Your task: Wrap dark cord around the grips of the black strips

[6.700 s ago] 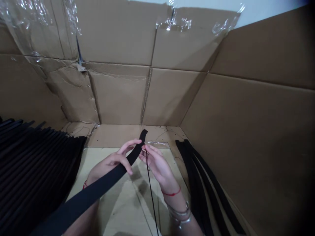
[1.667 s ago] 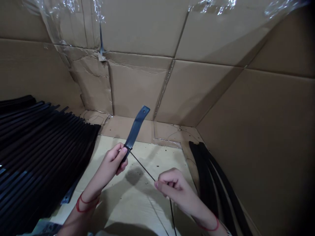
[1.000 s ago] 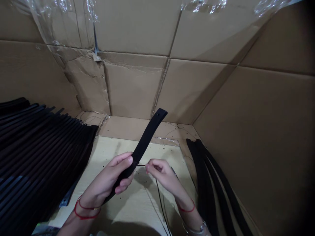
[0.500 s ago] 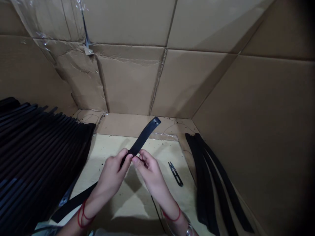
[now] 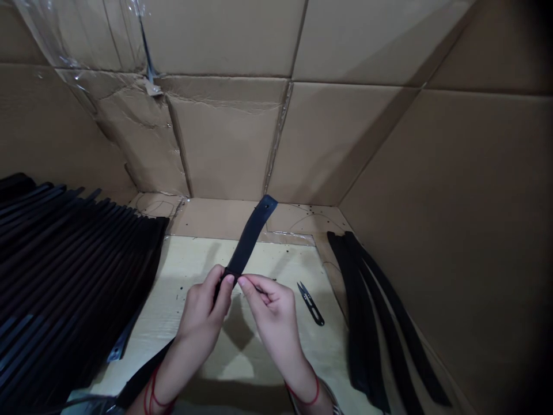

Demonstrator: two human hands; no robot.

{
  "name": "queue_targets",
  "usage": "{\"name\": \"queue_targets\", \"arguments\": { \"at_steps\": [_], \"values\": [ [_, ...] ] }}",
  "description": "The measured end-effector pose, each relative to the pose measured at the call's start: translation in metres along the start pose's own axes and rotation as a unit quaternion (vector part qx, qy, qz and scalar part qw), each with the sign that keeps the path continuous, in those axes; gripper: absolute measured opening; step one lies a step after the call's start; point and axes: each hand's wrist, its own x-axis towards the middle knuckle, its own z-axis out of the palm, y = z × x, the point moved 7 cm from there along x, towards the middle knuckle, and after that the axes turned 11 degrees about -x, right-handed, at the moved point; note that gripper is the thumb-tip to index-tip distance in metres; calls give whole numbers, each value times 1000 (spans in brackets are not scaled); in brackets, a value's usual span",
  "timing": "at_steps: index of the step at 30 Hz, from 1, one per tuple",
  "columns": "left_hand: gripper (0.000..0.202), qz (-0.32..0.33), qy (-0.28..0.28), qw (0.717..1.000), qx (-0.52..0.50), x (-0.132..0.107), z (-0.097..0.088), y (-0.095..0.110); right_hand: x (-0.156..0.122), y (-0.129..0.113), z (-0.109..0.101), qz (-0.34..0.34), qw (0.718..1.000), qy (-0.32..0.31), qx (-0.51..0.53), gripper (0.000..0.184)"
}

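My left hand (image 5: 203, 311) is closed around a long black strap (image 5: 250, 233) whose free end, with a small hole, points up and away from me. The strap's other end trails down past my left wrist toward the lower left. My right hand (image 5: 270, 311) is right beside the left one, fingertips pinched at the strap just where the left hand grips it, on a thin black thread that barely shows. Both wrists carry red strings.
A small black thread snip (image 5: 311, 302) lies on the pale wooden table (image 5: 194, 265) right of my hands. A large stack of black straps (image 5: 64, 271) fills the left side. A few more straps (image 5: 371, 311) lie at the right. Cardboard walls (image 5: 453, 219) enclose the table.
My right hand pulled the thread out to the right, then came back to the strap. The strap's tip swung from side to side. The thread snip has come into view on the table.
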Motion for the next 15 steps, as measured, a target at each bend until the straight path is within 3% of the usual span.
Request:
{"name": "queue_targets", "arguments": {
  "at_steps": [6, 10, 15],
  "values": [
    [29, 13, -24, 1000, -11, 1, 5, 6, 0, -1, -6, -23, 999, 48, -13, 26],
    [30, 15, -7, 999, -27, 0, 3, 5, -2, -5, -8, -42, 996, 65, -38, 26],
    [34, 12, 32, 993, -112, -1, 3, 6, -6, -13, -11, -44, 994, 100, -18, 13]
  ]
}}
